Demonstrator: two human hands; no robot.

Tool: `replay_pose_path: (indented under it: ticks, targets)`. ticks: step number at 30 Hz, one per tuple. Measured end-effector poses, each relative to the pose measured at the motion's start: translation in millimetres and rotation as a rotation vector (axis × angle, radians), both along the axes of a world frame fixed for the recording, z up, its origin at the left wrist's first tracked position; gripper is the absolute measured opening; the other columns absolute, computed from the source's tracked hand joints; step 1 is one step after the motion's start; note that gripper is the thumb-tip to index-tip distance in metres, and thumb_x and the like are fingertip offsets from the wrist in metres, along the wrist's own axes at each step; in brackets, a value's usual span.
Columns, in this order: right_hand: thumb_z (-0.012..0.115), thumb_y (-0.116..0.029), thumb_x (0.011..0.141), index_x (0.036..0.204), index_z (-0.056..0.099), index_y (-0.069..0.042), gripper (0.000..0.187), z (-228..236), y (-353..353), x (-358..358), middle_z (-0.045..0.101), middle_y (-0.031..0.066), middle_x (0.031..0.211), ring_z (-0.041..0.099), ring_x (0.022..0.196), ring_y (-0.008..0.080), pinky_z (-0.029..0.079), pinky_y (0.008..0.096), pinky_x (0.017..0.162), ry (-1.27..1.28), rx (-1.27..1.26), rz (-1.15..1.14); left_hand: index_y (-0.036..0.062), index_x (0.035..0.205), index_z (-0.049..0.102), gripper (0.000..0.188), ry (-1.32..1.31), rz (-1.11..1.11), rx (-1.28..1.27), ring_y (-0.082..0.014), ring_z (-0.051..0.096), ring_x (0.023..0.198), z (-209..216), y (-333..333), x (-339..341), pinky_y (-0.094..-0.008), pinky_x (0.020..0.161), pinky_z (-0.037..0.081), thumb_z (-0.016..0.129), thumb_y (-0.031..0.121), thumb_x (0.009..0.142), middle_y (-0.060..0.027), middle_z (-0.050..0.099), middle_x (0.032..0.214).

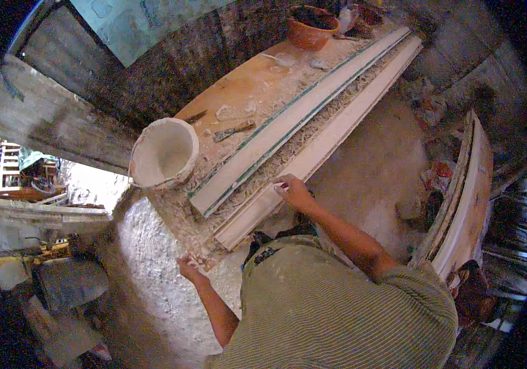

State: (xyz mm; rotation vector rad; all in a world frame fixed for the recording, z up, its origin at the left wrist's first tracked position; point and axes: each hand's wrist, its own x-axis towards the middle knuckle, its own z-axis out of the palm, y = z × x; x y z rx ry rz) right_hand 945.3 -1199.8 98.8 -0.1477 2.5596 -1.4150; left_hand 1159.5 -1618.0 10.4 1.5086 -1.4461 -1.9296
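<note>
A long pale plaster-like moulding strip [331, 137] lies along the near side of a dusty table [239, 80]. My right hand [294, 192] rests at its edge, fingers pinched together around a small whitish thing too blurred to name. Beside the table's near left corner hangs my left hand [193, 271]. Its fingers are closed, with pale bits at the fingertips that I cannot make out. Parallel to the near strip runs a wider pale strip [282, 132] edged in green, with crumbly residue [297, 143] between the two.
A whitish bucket [166, 154] stands at the table's left end, near a flat scraper-like tool [234, 130]. An orange-brown tub [312, 29] sits at the far end. To the right, long boards [460, 203] lean upright. White-dusted ground [153, 258] lies below left.
</note>
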Motion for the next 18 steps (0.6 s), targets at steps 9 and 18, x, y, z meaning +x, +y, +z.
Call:
replay_pose_path:
  ticks: [9, 18]
  targets:
    - [0.074, -0.014, 0.089, 0.122, 0.072, -0.013, 0.033, -28.1, 43.2, -14.5, 0.067, 0.015, 0.115, 0.069, 0.099, 0.0303, 0.057, 0.042, 0.09, 0.121, 0.079, -0.175, 0.0013, 0.1, 0.071, 0.022, -0.215, -0.716, -0.463, -0.0165, 0.056, 0.074, 56.6, 67.8, -13.5, -0.0353, 0.072, 0.044, 0.073, 0.023, 0.093, -0.0047, 0.065, 0.083]
    - [0.066, -0.021, 0.094, 0.134, 0.058, 0.001, 0.047, -30.4, 101.9, -82.5, 0.057, 0.0215, 0.139, 0.052, 0.132, 0.0378, 0.041, 0.0503, 0.111, 0.552, 0.764, -0.169, 0.0047, 0.096, 0.071, 0.014, -0.302, -0.712, -0.17, -0.0106, 0.056, 0.072, 76.2, 77.4, -11.3, -0.0288, 0.064, 0.046, 0.077, 0.015, 0.089, -0.0019, 0.067, 0.083]
